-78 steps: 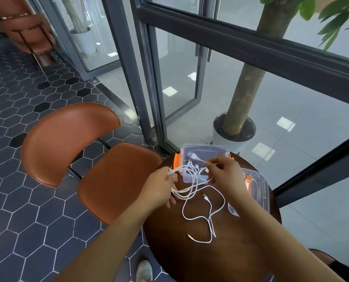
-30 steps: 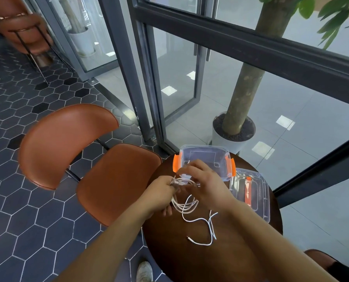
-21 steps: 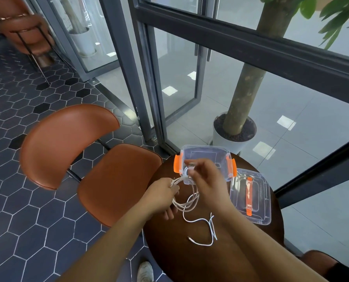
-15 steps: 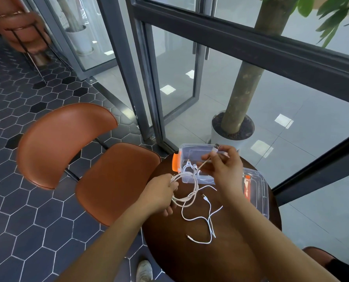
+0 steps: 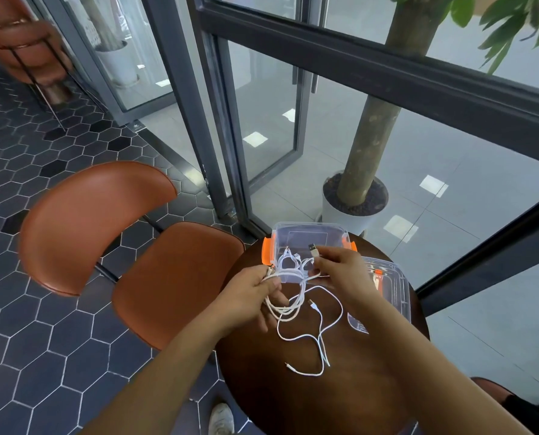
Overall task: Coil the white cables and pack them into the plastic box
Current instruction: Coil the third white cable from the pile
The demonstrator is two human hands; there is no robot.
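In the head view, the left hand (image 5: pixel 255 298) was curled around a bunch of loops of the white cables (image 5: pixel 288 310), gripping them just above the round dark wooden bench (image 5: pixel 340 403). The right hand (image 5: pixel 340 271) pinched one cable between thumb and fingers just behind its plug (image 5: pixel 313 249), holding it over the near edge of the plastic box (image 5: pixel 309 226). The clear box, with orange latches, sat open at the far side of the bench, some cable lying inside it. Loose cable trailed from the loops across the bench toward the person. The clear lid (image 5: pixel 397 296) lay just beside the box, partly under the right wrist. A brown chair (image 5: pixel 174 277) stood left of the bench.
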